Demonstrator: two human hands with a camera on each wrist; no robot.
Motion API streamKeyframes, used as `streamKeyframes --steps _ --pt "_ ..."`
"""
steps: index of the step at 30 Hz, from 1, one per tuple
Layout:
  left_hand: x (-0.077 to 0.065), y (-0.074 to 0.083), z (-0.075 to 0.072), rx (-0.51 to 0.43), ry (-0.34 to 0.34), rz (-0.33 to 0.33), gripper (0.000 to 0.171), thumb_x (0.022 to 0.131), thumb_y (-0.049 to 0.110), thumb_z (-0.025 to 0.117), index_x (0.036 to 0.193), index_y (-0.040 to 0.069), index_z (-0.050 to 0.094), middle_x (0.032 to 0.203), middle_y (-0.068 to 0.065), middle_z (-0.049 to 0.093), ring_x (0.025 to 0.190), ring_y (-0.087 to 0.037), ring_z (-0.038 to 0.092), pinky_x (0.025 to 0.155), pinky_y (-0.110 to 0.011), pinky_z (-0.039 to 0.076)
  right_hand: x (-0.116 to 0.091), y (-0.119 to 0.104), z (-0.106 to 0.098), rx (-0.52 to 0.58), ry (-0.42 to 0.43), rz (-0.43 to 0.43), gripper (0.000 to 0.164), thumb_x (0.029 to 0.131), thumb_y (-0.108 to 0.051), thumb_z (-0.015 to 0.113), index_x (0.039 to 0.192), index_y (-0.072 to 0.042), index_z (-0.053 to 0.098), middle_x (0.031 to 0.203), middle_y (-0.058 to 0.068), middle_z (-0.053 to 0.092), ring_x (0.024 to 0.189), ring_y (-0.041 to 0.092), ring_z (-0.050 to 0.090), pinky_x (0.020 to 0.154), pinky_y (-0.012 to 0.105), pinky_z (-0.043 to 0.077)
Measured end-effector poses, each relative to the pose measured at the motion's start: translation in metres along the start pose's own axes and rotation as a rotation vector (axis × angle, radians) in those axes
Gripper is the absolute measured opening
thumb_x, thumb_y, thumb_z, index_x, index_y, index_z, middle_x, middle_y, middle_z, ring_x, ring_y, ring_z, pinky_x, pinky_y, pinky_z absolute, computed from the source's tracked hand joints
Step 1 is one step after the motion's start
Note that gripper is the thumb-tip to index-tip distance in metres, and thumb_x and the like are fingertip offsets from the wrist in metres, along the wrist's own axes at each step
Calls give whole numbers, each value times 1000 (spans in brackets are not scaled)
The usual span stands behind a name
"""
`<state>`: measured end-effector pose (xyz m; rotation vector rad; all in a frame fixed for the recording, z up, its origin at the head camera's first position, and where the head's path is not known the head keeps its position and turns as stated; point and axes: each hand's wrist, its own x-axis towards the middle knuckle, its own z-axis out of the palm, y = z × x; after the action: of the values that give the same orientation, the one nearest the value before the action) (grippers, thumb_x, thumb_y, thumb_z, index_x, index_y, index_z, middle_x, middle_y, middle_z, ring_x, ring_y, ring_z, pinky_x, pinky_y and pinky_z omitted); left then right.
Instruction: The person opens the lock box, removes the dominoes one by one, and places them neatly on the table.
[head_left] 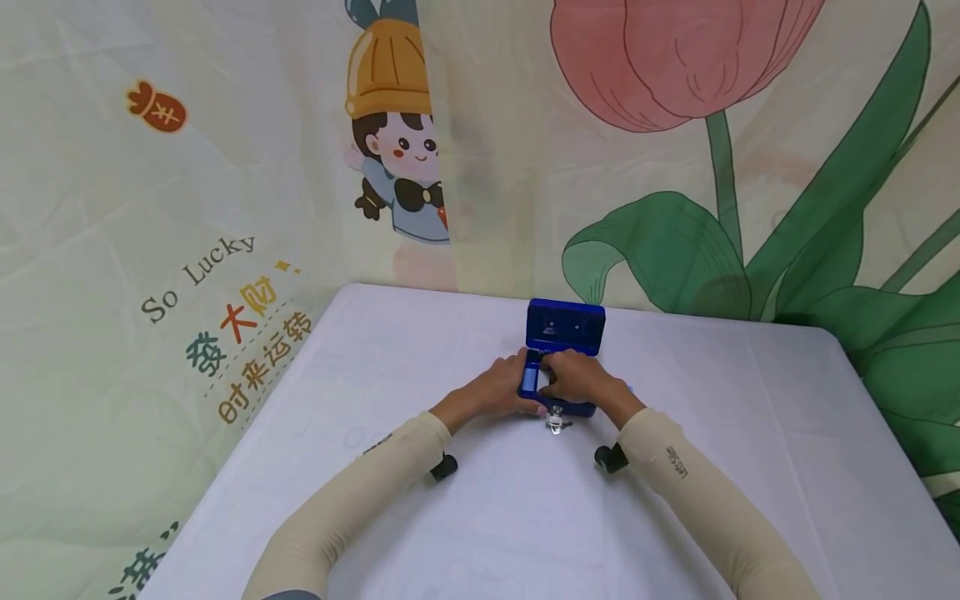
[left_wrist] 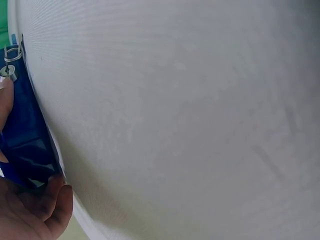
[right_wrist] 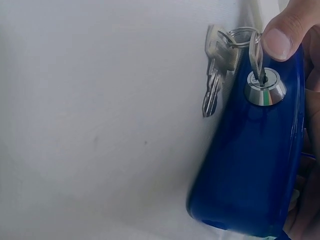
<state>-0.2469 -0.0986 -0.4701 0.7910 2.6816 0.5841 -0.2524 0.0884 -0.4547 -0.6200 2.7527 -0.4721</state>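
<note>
Blue box (left_wrist: 27, 130) at the left edge, a hand (left_wrist: 35, 212) at its lower end
A silvery lock (left_wrist: 8, 73) sits near the top of the box, metal rings (left_wrist: 14, 54) by it and a thumb (left_wrist: 4, 102) just below; the hand's fingers bend near the lower corner, and a white cloth-covered counter (left_wrist: 175, 120) fills most of the view

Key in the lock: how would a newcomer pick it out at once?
On the white table, find the open blue lockbox. On its front is a round silver lock. The key is inserted there; anything else on its key ring dangles outside.
</note>
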Motion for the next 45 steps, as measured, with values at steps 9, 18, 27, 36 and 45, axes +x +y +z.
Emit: streamKeyframes --steps 9,18,27,36,45 --pt "-1 2 -1 -16 13 10 111 81 55 79 158 8 14 143 -18 51 123 -30 49 107 -46 43 -4 1 -3 -5 -1 13 49 88 -33 79 128 -6 66 96 6 73 83 19 64 90 41 56" --pt "-2 2 -1 -12 8 15 111 82 54 79 158 7 14 144 -18 50 124 -30 49 108 -47 43 -7 3 -1 5 0 32 49 89 -35 78 128 -8 66 90 2 71 80 18 63 87 40 56" --pt "0 1 0 -6 5 8 112 81 57 78 158 6 14 146 -17 49 124 -29 48 108 -46 43 -9 8 -6 6 0 36 54 88 -37 79 130 -7 65 90 2 72 80 17 64 89 42 56" --pt "-2 3 0 -25 1 -13 112 82 54 79 159 8 13 147 -18 48 129 -31 48 111 -49 41 -15 7 -10 -19 18 25 53 87 -35 79 129 -5 65 86 0 70 77 15 62 82 37 57" --pt "-4 5 -1 -27 6 -32 111 82 54 78 159 10 12 147 -18 48 130 -32 47 111 -49 41 -22 11 -13 -9 39 14 50 87 -31 79 126 -3 66 82 0 69 73 15 61 77 36 56"
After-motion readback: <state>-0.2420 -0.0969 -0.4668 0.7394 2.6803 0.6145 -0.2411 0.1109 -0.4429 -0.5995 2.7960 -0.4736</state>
